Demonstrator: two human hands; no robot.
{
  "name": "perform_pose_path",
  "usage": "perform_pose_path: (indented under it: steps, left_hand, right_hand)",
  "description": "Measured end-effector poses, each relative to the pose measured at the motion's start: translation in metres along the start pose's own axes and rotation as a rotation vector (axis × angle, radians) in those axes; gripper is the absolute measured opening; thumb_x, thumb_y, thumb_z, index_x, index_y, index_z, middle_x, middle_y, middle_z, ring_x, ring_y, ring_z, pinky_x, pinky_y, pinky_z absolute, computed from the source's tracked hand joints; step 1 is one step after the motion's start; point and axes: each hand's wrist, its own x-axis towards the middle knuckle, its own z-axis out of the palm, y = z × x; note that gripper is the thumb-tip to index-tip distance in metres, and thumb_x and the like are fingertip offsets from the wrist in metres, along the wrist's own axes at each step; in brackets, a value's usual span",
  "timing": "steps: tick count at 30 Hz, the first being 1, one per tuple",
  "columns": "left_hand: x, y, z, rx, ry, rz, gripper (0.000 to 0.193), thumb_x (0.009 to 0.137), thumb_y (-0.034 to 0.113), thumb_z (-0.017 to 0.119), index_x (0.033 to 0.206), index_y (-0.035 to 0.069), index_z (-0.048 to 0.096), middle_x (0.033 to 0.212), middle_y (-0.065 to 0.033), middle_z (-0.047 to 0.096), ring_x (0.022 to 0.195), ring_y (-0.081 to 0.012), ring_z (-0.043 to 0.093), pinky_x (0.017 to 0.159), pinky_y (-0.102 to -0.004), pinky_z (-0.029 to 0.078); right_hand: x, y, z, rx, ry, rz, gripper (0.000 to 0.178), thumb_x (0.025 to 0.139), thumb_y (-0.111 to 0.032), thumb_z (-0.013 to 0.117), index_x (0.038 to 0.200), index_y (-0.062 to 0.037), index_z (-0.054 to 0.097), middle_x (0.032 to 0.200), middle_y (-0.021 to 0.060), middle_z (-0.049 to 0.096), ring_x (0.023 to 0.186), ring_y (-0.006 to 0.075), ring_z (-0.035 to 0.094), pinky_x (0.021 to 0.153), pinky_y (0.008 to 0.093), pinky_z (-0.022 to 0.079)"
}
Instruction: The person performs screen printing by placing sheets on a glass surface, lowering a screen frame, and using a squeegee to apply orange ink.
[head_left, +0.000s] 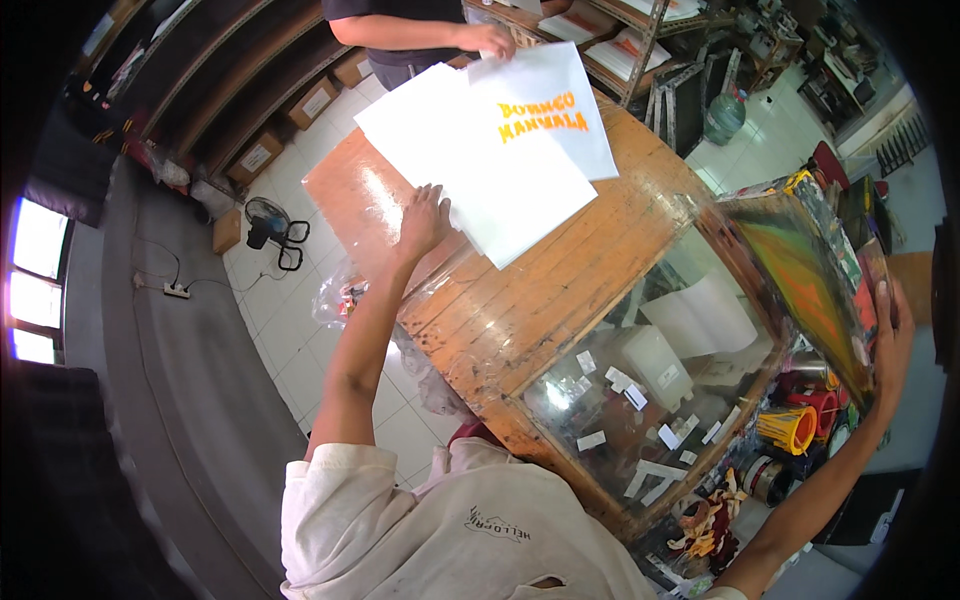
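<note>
My left hand [425,217] lies at the left edge of a stack of white sheets [525,200] on the wooden table, its fingers stretched along the paper's edge. On the right, my right hand [890,335] grips the outer edge of a screen-printing frame [810,280], which stands tilted up; its mesh is stained green and orange. A co-worker's hand [487,40] holds the far edge of a white sheet with orange lettering [560,110], which overlaps the stack.
A glass panel [590,405] is set in the wooden table [470,330], with paper scraps on it. Paint containers [790,428] and stained rags [712,520] crowd the right side. A fan [270,225] stands on the floor at left; shelves [230,70] line the back.
</note>
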Motion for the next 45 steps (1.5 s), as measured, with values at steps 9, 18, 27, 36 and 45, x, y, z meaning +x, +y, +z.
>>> perform_pose_path:
  steps: [9,18,27,36,45]
  left_hand:
    - [-0.063,0.125,0.078,0.466,-0.236,0.159,0.065,0.110,0.046,0.018,0.168,0.016,0.008,0.173,-0.0185,0.000,0.158,-0.0435,-0.005,0.124,-0.0694,0.008]
    - [-0.150,0.192,0.073,0.209,-0.326,0.347,0.073,0.101,0.050,0.042,0.158,0.005,0.037,0.167,-0.0216,0.026,0.153,-0.0499,0.020,0.116,-0.0799,0.008]
    - [-0.059,0.138,0.095,0.098,0.148,0.153,0.070,0.106,0.045,0.045,0.157,-0.001,0.034,0.163,-0.0295,0.029,0.152,-0.0497,0.023,0.119,-0.0654,0.023]
    - [-0.021,0.120,0.062,-0.135,-0.491,-0.046,0.083,0.098,0.044,0.064,0.161,0.004,0.028,0.167,-0.0314,0.017,0.157,-0.0457,0.014,0.123,-0.0627,0.017]
    - [0.106,-0.006,0.004,0.165,-0.075,-0.208,0.118,0.073,0.057,0.087,0.158,-0.001,0.030,0.159,-0.0254,0.039,0.151,-0.0403,0.032,0.117,-0.0587,0.036]
  right_hand:
    - [-0.007,-0.020,0.000,-0.078,0.075,0.062,0.069,0.100,-0.054,0.062,0.145,-0.0023,0.059,0.142,0.0163,0.062,0.122,0.0231,0.059,0.106,0.0336,0.043]
    - [-0.012,-0.038,0.004,0.001,0.022,0.040,0.064,0.100,-0.050,0.065,0.141,-0.0010,0.061,0.121,0.0095,0.070,0.086,0.0140,0.059,0.073,0.0271,0.047]
    - [-0.015,-0.034,0.009,-0.101,0.095,-0.123,0.061,0.101,-0.049,0.064,0.138,-0.0002,0.063,0.123,0.0094,0.069,0.089,0.0119,0.060,0.062,0.0256,0.044]
    - [-0.020,-0.028,0.010,-0.013,0.037,-0.014,0.056,0.105,-0.044,0.060,0.140,-0.0004,0.062,0.134,0.0149,0.066,0.126,0.0224,0.058,0.112,0.0350,0.038]
    - [-0.036,-0.017,0.013,0.084,-0.010,0.031,0.052,0.106,-0.037,0.058,0.141,0.0019,0.059,0.132,0.0169,0.065,0.124,0.0247,0.059,0.109,0.0360,0.041]
